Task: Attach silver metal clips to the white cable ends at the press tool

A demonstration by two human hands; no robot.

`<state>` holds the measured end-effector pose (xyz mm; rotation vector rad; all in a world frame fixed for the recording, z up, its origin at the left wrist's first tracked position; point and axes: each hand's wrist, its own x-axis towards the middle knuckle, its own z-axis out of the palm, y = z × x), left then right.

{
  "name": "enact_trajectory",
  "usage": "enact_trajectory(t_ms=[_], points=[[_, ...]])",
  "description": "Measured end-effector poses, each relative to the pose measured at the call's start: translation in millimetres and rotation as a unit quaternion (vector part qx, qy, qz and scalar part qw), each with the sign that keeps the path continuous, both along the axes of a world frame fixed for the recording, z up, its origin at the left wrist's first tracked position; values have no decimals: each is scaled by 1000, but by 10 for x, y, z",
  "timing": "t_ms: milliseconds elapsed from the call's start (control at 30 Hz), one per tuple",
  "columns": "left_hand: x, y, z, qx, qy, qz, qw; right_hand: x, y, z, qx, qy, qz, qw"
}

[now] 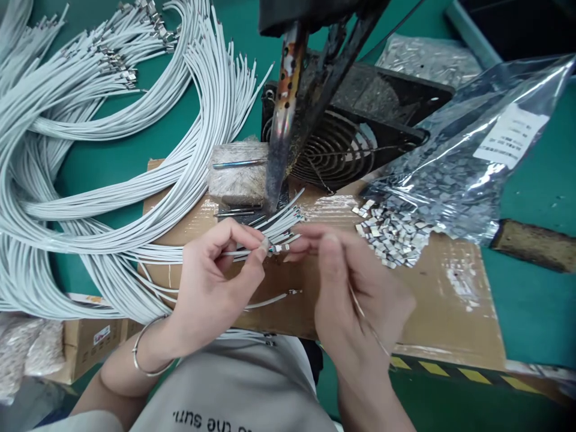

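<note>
My left hand (220, 282) is closed in a pinch on a white wire (240, 252) near its end. A small metal terminal (282, 247) sticks out past the thumb and fingertip. Close to that terminal, on its right, are the fingertips of my right hand (360, 294), curled and closed. A thin strand of solder wire (357, 302) runs through the right palm and trails toward the wrist. Just above the left fingertips, the dark tip of a mounted soldering iron (273, 180) points down. More white wire ends (281, 225) lie behind my fingers.
Bundled white wires (180, 222) cover the left. A pile of small metal terminals (396, 234) spills from a clear bag (450, 156) at the right. Behind the iron stands a black fan (333, 156); a wrapped block (236, 174) sits beside it. Cardboard (450, 312) covers the table's front.
</note>
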<state>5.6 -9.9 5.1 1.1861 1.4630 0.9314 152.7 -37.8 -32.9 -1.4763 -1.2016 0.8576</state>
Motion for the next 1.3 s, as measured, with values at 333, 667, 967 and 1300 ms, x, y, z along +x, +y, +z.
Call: enact_trajectory(t_ms=[333, 667, 967, 1300], points=[[-28, -37, 2, -31, -24, 10, 999, -12, 44, -32, -87, 209, 39, 973], [-17, -100, -37, 1, -23, -29, 999, -68, 44, -41, -100, 291, 68, 949], [87, -157, -34, -18, -90, 24, 995, -278, -12, -83, -65, 349, -14, 935], [13, -113, -47, -41, -128, 13, 991, -236, -34, -48, -33, 247, -8, 968]])
